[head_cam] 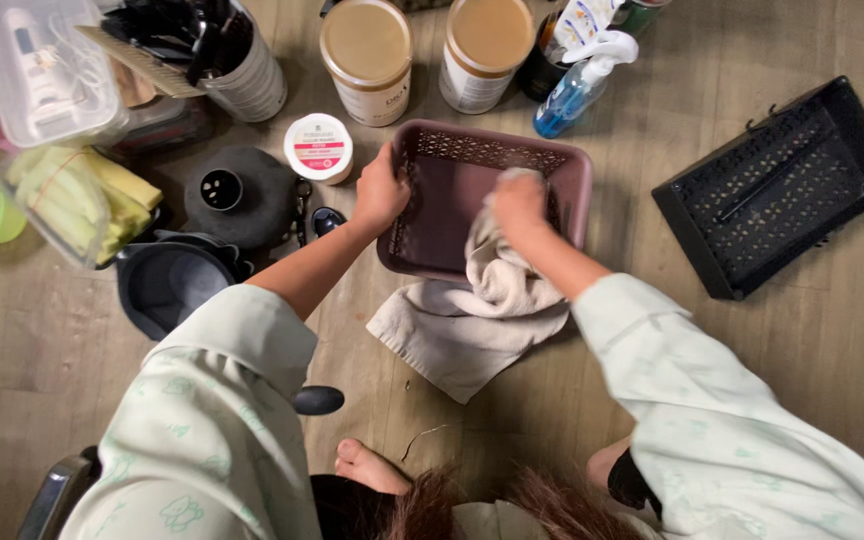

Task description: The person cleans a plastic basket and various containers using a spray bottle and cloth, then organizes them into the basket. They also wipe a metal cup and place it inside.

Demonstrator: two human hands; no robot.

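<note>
Head view, nearest me: 1 bare foot (367, 466) on the wood floor (772, 380), both pale sleeves reaching forward. A beige cloth (472, 325) trails from the floor up over the near rim of the maroon basket (577, 175), which sits on the floor in front of me. My right hand (519, 205) is bunched around the cloth's top, pressing it inside the basket, wrist bent down. My left hand (380, 192) clamps the basket's left rim, seemingly to steady it. Farther off stand 2 tan-lidded jars (367, 60), a spray bottle (577, 90) and a black crate (777, 185).
</note>
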